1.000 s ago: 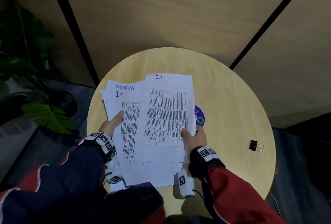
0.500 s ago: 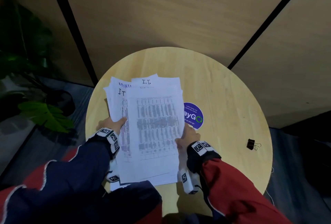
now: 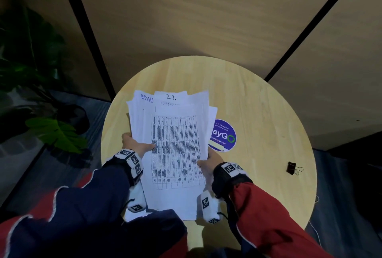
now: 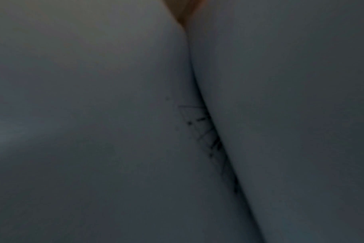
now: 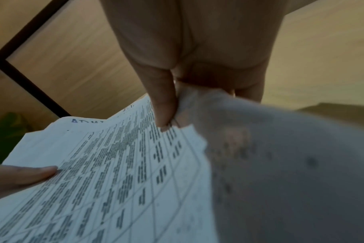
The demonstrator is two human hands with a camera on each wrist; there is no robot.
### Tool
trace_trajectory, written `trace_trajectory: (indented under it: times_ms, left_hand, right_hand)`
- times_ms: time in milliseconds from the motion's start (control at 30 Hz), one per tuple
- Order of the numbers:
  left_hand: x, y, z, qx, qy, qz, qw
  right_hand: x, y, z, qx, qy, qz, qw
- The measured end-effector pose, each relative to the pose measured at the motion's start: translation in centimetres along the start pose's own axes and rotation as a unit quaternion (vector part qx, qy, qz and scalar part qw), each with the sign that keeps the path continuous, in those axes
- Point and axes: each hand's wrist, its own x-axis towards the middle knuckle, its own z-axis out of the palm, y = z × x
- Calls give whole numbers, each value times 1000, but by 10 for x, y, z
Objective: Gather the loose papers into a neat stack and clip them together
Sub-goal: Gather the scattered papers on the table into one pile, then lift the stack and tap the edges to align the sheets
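A loose stack of white printed papers (image 3: 175,144) with tables is held above the round wooden table (image 3: 258,113), its sheets still fanned at the top edges. My left hand (image 3: 136,144) grips the stack's left edge, thumb on top. My right hand (image 3: 208,162) pinches the right edge, thumb (image 5: 162,105) pressed on the top sheet (image 5: 114,172). The left wrist view shows only dim paper (image 4: 94,131) close to the lens. A black binder clip (image 3: 291,168) lies alone near the table's right edge.
A round blue sticker (image 3: 224,136) sits on the table just right of the papers. Wooden wall panels with black seams (image 3: 306,30) rise behind the table. A green leafy plant (image 3: 57,133) stands on the dark floor at the left.
The spread sheets have been drawn together into one overlapping stack. My right hand moved left with its sheet, uncovering the blue sticker, and both hands now hold the stack's sides.
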Motion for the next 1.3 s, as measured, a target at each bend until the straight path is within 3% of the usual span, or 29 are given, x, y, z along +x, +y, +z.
trace_trajectory:
  times_ms: [133, 300, 433, 533, 633, 767, 867, 967, 1033, 1167, 1300]
  left_hand:
    - [-2, 4, 4, 28, -44, -9, 999]
    - [-6, 18, 7, -1, -132, 111, 985]
    - [-22, 52, -1, -121, -199, 175, 957]
    - [-43, 92, -7, -192, -246, 222, 924]
    - [-67, 132, -9, -227, -219, 284, 906]
    - [-95, 159, 4, -236, -142, 354, 894]
    - [-108, 155, 12, -237, -117, 368, 891]
    - [-112, 138, 19, -173, -188, 368, 894]
    - [-112, 128, 27, -188, -209, 339, 898]
    - [-125, 131, 43, -169, -170, 344, 908]
    - [-134, 140, 45, -180, -134, 347, 911]
  right_hand:
    - [-4, 14, -8, 24, -2, 18, 1000]
    - [-17, 14, -33, 192, 8, 27, 981]
    - [-32, -2, -66, 300, 37, -46, 952]
    - [-41, -23, -103, 322, 96, -113, 935]
    - [-60, -45, -140, 299, 182, -176, 920]
    - [-85, -55, -164, 318, 275, -252, 872]
    - [-95, -40, -166, 332, 288, -247, 864]
    - [-100, -20, -162, 351, 264, -220, 871]
    - [-104, -12, -157, 348, 250, -200, 881]
    - [-103, -9, -156, 328, 254, -192, 890]
    - [-104, -20, -166, 387, 278, -220, 851]
